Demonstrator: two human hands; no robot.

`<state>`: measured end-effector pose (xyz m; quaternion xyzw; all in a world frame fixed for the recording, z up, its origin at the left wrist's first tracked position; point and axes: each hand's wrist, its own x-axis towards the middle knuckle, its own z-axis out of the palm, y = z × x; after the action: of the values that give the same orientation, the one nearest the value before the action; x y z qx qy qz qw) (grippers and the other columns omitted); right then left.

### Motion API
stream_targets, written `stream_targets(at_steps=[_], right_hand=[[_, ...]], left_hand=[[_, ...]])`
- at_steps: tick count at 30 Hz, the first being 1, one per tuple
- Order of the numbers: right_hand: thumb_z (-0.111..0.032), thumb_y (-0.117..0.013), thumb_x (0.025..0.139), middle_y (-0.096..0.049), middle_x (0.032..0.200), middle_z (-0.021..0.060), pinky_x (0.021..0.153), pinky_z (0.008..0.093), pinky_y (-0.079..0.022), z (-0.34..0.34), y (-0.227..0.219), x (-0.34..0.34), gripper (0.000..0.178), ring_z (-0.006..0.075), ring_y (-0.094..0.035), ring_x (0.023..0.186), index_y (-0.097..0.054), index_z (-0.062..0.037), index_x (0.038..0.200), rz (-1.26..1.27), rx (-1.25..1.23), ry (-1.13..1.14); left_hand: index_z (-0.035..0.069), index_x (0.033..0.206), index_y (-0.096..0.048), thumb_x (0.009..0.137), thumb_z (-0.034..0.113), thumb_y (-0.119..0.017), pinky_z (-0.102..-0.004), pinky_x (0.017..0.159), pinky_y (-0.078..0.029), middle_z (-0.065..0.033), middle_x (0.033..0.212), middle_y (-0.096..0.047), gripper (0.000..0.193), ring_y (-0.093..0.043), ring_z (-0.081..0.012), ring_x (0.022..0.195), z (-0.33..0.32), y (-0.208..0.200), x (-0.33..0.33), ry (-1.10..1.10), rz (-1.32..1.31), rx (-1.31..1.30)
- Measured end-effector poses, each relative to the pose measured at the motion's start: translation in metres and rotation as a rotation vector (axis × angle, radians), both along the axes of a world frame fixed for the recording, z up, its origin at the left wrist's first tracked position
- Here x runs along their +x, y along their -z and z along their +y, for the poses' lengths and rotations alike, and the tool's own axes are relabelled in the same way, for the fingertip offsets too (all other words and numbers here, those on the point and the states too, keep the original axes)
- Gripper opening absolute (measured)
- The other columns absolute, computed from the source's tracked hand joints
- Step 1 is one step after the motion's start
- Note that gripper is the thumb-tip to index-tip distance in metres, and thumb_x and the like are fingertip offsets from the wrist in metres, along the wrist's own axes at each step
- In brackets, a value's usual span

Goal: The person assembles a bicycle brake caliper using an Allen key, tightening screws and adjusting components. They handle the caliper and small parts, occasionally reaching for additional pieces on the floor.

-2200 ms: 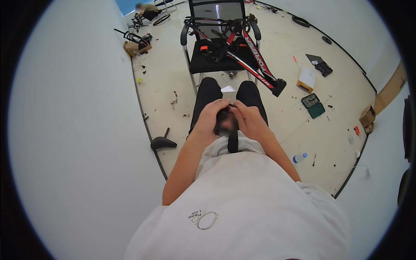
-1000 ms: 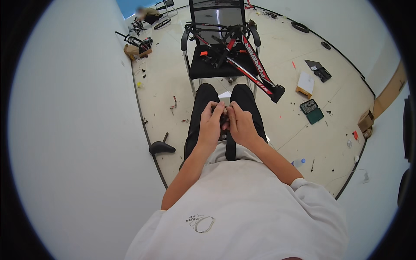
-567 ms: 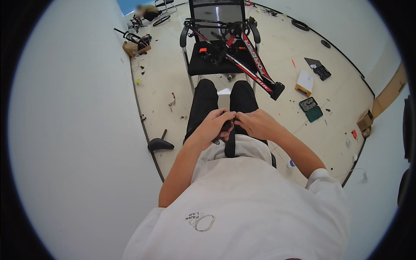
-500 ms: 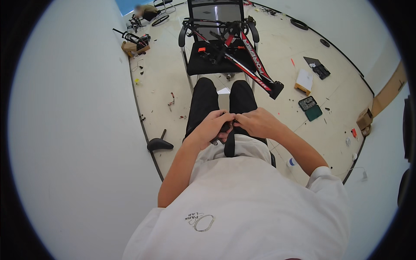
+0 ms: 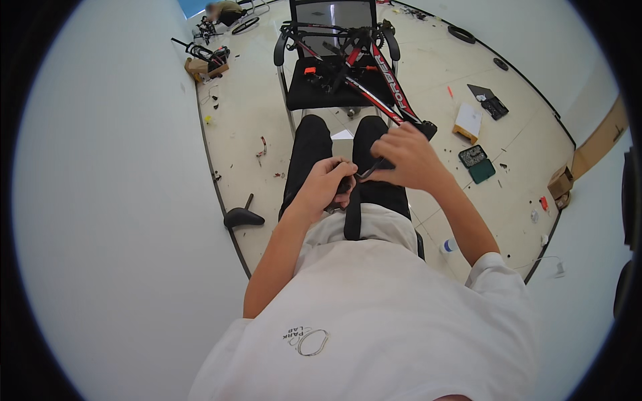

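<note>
Over my lap, my left hand [image 5: 329, 184] is closed around a small dark bicycle part [image 5: 345, 186], mostly hidden by the fingers. My right hand [image 5: 409, 159] grips a dark bent rod that looks like a hex key [image 5: 371, 171]. Its free end reaches down to the part beside my left thumb; whether it sits inside the part is too small to tell. In front of my knees, a black and red bicycle frame [image 5: 376, 100] lies across the seat of a black chair [image 5: 314, 100].
A bicycle saddle [image 5: 243, 217] lies on the floor by the left wall. To the right are an open green case [image 5: 481, 172], a white-topped box [image 5: 468, 120], a black tool case [image 5: 493, 105] and a bottle [image 5: 449, 246]. Another person [image 5: 226, 13] crouches at the far left.
My right hand has moved up and to the right, away from my left hand, and the bent rod now shows between them. My left hand stays nearly in place around the part.
</note>
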<state>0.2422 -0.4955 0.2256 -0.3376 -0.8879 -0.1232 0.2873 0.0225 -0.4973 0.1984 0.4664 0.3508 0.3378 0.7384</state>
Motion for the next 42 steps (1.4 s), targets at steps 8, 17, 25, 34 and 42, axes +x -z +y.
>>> stream_targets(at_steps=[8, 17, 25, 34, 42], right_hand=[[0.000, -0.054, 0.080, -0.062, 0.086, 0.0124, 0.064, 0.0314, -0.055, 0.016, -0.004, 0.022, 0.026, 0.0178, -0.063, 0.070, -0.061, 0.0035, 0.105, 1.098, -0.957, -0.141], [0.000, -0.054, 0.086, -0.067, 0.087, 0.0122, 0.062, 0.0262, -0.056, 0.006, -0.025, -0.030, 0.018, 0.0139, -0.065, 0.067, -0.062, 0.0075, 0.100, 1.058, -0.829, -0.314], [-0.007, -0.074, 0.075, -0.067, 0.099, 0.0127, 0.078, 0.0319, -0.053, -0.050, -0.018, -0.087, 0.023, 0.0240, -0.067, 0.090, -0.069, 0.0009, 0.095, 0.641, -0.403, -0.337], [0.003, -0.071, 0.080, -0.051, 0.116, 0.0129, 0.070, 0.0282, -0.061, -0.052, 0.030, -0.098, 0.022, 0.0171, -0.068, 0.084, -0.062, 0.0025, 0.101, 1.166, -0.929, -0.401], [-0.002, -0.064, 0.090, -0.068, 0.082, 0.0107, 0.064, 0.0280, -0.057, 0.004, 0.069, -0.041, 0.014, 0.0154, -0.068, 0.071, -0.065, 0.0082, 0.098, 1.101, -1.060, -0.178]], left_hand=[[0.005, 0.087, -0.054, 0.092, 0.016, -0.059, -0.0207, 0.046, -0.037, 0.0023, 0.065, -0.049, 0.014, -0.041, -0.0032, 0.050, 0.000, 0.003, 0.002, -0.164, 0.198, 0.446], [0.000, 0.088, -0.056, 0.089, 0.020, -0.062, -0.0250, 0.050, -0.038, -0.0020, 0.061, -0.053, 0.020, -0.047, -0.0065, 0.054, 0.008, 0.015, -0.002, -0.390, 0.373, 0.554], [0.001, 0.091, -0.058, 0.091, 0.020, -0.062, -0.0227, 0.044, -0.040, -0.0009, 0.067, -0.055, 0.019, -0.050, -0.0068, 0.049, 0.025, 0.005, -0.028, -0.587, 0.057, 0.378], [0.005, 0.090, -0.054, 0.093, 0.019, -0.054, -0.0277, 0.049, -0.041, -0.0033, 0.066, -0.051, 0.015, -0.040, -0.0110, 0.046, 0.011, -0.021, -0.039, -0.532, -0.236, 0.234], [0.004, 0.087, -0.051, 0.094, 0.016, -0.052, -0.0296, 0.046, -0.041, -0.0047, 0.063, -0.050, 0.014, -0.040, -0.0110, 0.043, -0.009, -0.034, -0.028, -0.090, -0.256, 0.232]])
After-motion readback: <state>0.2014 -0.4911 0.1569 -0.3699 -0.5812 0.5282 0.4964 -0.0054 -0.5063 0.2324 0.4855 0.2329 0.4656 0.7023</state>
